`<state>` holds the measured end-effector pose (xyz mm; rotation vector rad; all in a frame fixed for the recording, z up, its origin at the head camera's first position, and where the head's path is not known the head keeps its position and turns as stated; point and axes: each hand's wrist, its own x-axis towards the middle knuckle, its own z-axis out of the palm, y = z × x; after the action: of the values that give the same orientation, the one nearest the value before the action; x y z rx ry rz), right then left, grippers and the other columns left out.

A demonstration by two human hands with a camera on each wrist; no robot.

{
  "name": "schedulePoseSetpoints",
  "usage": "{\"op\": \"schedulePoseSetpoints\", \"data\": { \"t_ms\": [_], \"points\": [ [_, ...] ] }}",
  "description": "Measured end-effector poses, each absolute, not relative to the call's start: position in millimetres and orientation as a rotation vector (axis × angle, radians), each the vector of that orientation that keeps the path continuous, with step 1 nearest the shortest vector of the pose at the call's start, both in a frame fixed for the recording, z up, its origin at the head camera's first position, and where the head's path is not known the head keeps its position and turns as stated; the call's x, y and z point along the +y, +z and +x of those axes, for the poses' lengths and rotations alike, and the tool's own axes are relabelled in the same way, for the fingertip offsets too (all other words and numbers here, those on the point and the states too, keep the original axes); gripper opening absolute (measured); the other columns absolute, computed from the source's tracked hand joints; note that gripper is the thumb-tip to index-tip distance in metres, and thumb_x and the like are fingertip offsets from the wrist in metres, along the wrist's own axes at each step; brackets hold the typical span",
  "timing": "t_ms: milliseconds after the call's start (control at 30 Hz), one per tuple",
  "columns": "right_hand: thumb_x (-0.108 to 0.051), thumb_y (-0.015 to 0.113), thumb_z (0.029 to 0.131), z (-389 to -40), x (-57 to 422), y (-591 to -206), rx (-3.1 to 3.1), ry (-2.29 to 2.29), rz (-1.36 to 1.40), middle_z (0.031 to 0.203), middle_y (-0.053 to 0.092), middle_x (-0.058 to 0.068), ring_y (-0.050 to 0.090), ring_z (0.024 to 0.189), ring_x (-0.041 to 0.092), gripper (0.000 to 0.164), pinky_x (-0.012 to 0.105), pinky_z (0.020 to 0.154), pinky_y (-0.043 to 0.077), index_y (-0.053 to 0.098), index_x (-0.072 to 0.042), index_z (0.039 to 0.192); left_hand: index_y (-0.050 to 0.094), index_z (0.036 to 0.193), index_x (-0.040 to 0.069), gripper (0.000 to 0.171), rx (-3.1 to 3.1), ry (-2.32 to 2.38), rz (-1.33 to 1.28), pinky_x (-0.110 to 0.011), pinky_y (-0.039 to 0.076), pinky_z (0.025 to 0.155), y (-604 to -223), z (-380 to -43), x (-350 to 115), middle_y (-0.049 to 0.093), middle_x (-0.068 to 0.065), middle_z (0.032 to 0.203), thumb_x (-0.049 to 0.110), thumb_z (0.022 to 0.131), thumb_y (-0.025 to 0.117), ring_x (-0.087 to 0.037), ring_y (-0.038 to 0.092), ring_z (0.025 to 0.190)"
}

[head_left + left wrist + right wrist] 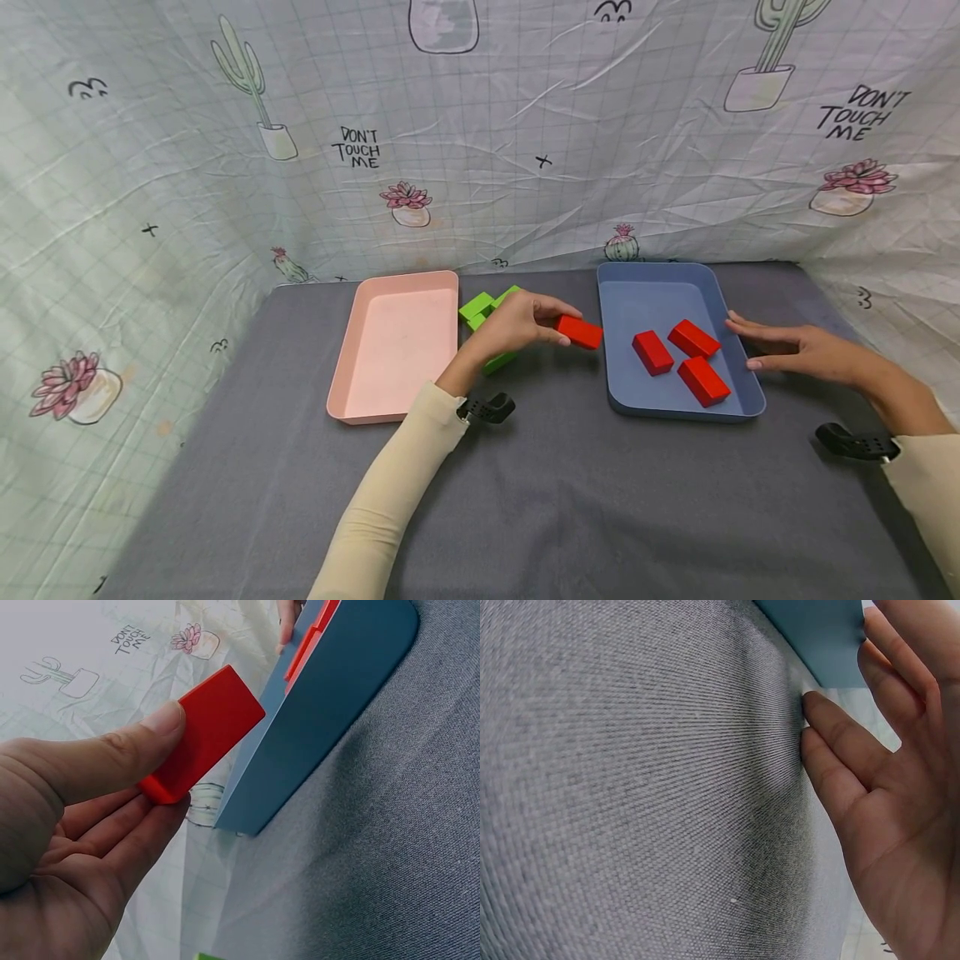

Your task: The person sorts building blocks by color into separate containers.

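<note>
My left hand (517,322) pinches a red block (580,332) between thumb and fingers, just left of the blue tray (675,407). In the left wrist view the same red block (210,731) is held off the cloth, tilted, beside the tray's wall (322,712). Inside the blue tray lie three red blocks (703,381). My right hand (806,350) is at the tray's right rim with fingers extended. The right wrist view shows its fingers (847,742) mostly straight, some of them at the blue tray's wall (825,637).
Several green blocks (476,310) lie partly hidden behind my left hand and wrist. Left of them a pink tray (397,350) rests on the grey cloth (570,500). A printed curtain (495,167) hangs behind and at the sides.
</note>
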<state>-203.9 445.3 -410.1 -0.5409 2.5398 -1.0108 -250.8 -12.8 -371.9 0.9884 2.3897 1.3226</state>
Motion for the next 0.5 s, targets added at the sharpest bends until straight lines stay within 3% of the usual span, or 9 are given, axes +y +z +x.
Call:
{"op": "schedulePoseSetpoints", "data": {
  "t_ms": [100, 233, 333, 500],
  "points": [
    [-0.017, 0.067, 0.098, -203.1, 445.4, -410.6, 2.545, -1.017, -0.551, 0.156, 0.019, -0.031, 0.019, 0.123, -0.03, 0.068, 0.07, 0.115, 0.013, 0.037, -0.017, 0.159, 0.076, 0.12, 0.007, 0.038, 2.394, 1.327, 0.983, -0.021, 0.055, 0.076, -370.9, -250.3, -12.5, 0.075, -0.009, 0.114, 0.007, 0.083, 0.085, -0.011, 0.069, 0.09],
    [-0.017, 0.068, 0.098, -203.0, 445.6, -410.5, 2.539, -1.026, -0.548, 0.155, 0.019, -0.031, 0.019, 0.123, -0.03, 0.068, 0.074, 0.113, 0.013, 0.037, -0.017, 0.159, 0.076, 0.12, 0.007, 0.038, 2.392, 1.334, 0.967, -0.021, 0.054, 0.075, -370.6, -250.0, -12.4, 0.075, -0.01, 0.114, 0.006, 0.083, 0.085, -0.012, 0.069, 0.089],
    [-0.018, 0.068, 0.098, -203.3, 445.8, -410.0, 2.541, -1.012, -0.541, 0.159, 0.019, -0.025, 0.019, 0.122, -0.03, 0.069, 0.077, 0.11, 0.015, 0.037, -0.017, 0.159, 0.076, 0.12, 0.007, 0.038, 2.39, 1.345, 0.959, -0.021, 0.054, 0.075, -370.8, -250.0, -12.1, 0.076, -0.01, 0.114, 0.006, 0.083, 0.084, -0.012, 0.069, 0.089],
    [-0.02, 0.069, 0.097, -203.9, 445.7, -409.1, 2.549, -0.985, -0.524, 0.167, 0.017, -0.003, 0.019, 0.117, -0.031, 0.069, 0.082, 0.105, 0.018, 0.037, -0.017, 0.159, 0.076, 0.12, 0.008, 0.038, 2.396, 1.357, 0.953, -0.022, 0.055, 0.075, -370.7, -250.1, -11.3, 0.076, -0.009, 0.114, 0.007, 0.083, 0.085, -0.012, 0.069, 0.09]
  ]
}}
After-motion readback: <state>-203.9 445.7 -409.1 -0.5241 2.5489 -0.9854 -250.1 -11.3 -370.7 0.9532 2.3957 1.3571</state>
